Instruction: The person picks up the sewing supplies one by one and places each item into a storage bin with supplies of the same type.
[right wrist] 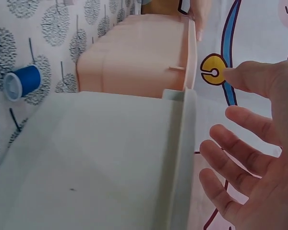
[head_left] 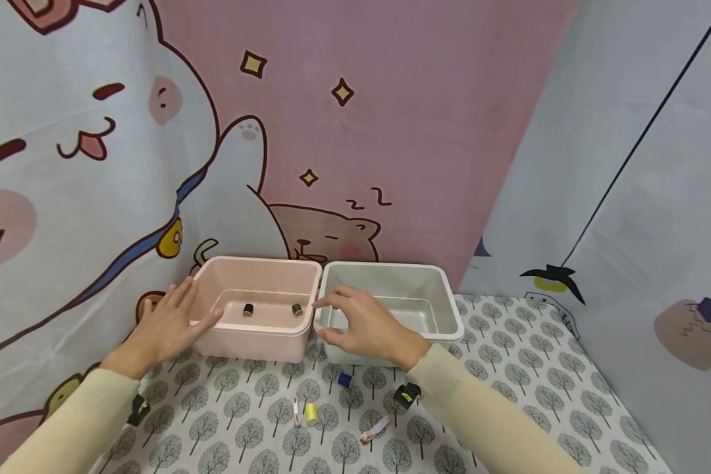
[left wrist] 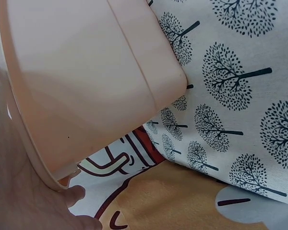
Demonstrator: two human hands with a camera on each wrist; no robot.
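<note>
My left hand (head_left: 168, 322) is at the left end of a pink plastic bin (head_left: 249, 342), its fingers straight along the rim and the thumb over the front edge. In the left wrist view the fingertips show right at the bin's corner. Two small dark spools (head_left: 247, 309) lie apart on the bin's floor. My right hand (head_left: 367, 322) hovers over the left end of a pale grey bin (head_left: 415, 309), thumb and fingers spread with nothing between them. In the right wrist view its loosely bent fingers are apart from the grey bin's rim.
On the tree-print cloth in front of the bins lie a blue thread spool (head_left: 345, 380), a yellow spool (head_left: 311, 413), a slim pale object (head_left: 296, 412) and a small pink-and-white object (head_left: 374, 429). A cartoon-printed curtain (head_left: 355, 145) stands behind the bins.
</note>
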